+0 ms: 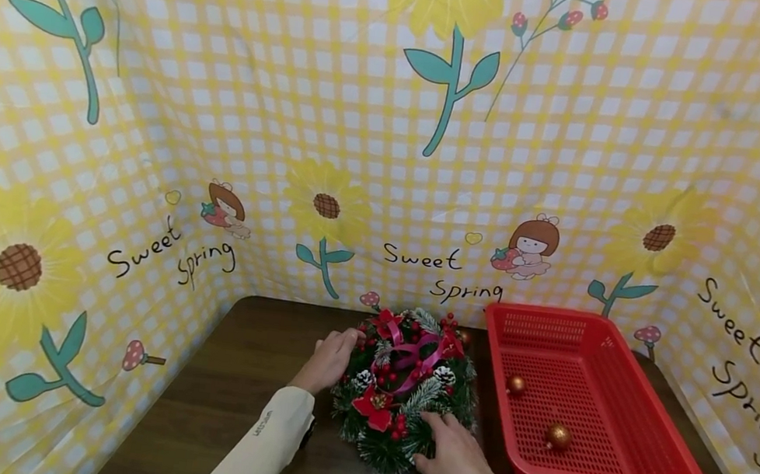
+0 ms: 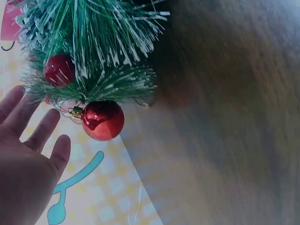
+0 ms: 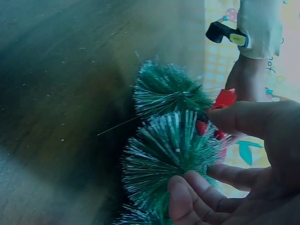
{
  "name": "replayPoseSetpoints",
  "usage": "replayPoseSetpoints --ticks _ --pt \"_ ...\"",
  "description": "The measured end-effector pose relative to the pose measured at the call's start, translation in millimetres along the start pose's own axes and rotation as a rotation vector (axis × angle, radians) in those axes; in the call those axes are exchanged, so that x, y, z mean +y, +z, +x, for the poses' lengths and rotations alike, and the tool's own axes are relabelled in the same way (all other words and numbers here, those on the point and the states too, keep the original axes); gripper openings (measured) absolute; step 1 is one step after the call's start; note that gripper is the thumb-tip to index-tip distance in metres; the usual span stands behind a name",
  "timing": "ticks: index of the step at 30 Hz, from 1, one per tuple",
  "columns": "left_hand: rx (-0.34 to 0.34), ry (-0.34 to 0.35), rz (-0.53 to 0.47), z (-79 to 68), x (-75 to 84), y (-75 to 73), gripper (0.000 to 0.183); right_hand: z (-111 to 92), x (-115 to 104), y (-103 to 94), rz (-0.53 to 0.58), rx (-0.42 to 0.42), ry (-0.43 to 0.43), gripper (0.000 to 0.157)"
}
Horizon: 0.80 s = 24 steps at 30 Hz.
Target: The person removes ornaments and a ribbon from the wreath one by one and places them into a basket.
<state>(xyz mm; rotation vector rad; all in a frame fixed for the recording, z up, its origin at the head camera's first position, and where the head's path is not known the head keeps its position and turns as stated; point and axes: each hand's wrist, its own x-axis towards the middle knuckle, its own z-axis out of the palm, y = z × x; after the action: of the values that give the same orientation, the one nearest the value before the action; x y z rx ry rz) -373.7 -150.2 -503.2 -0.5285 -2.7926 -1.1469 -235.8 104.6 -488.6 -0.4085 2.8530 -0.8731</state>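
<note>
christmas wreath [image 1: 412, 399] sits on the dark wood worktop [image 1: 190, 419], between two bare hands. leftmost, the left hand [image 1: 331, 360] reaches its far left edge; the left wrist view shows the fingers spread wide, tips at the needles, just beside a glossy red bauble [image 2: 103, 121]. rightward on the ring come a snow-tipped pine cone [image 1: 364, 379], a red poinsettia [image 1: 374, 410] and magenta ribbon [image 1: 418, 351]. the right hand [image 1: 456, 461] touches the near right edge, fingers half bent; i cannot tell whether they pinch the greenery. so the wreath lies to the left hand's right and ahead-left of the right hand, the two set diagonally across it, neither clearly nearer; it is roughly round, with no real long axis. farthest right, a red plastic basket [image 1: 647, 424] holds two gold baubles [image 1: 557, 435].
</note>
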Motion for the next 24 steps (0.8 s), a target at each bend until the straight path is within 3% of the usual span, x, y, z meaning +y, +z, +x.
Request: replayPoseSetpoints --ticks 9,19,24 --pt "0.001 0.007 0.0 -2.2 -6.2 -1.6 0.052 2 8 3.3 -0.027 -0.029 0.042 0.055" --pt "-0.015 -0.001 0.026 -3.0 -6.5 -6.2 0.067 1 12 -2.6 -0.087 0.057 0.07 0.052" --pt "-0.058 -0.025 0.023 -7.3 -4.3 -8.2 0.063 3 11 -3.1 -0.096 0.091 0.086 0.05"
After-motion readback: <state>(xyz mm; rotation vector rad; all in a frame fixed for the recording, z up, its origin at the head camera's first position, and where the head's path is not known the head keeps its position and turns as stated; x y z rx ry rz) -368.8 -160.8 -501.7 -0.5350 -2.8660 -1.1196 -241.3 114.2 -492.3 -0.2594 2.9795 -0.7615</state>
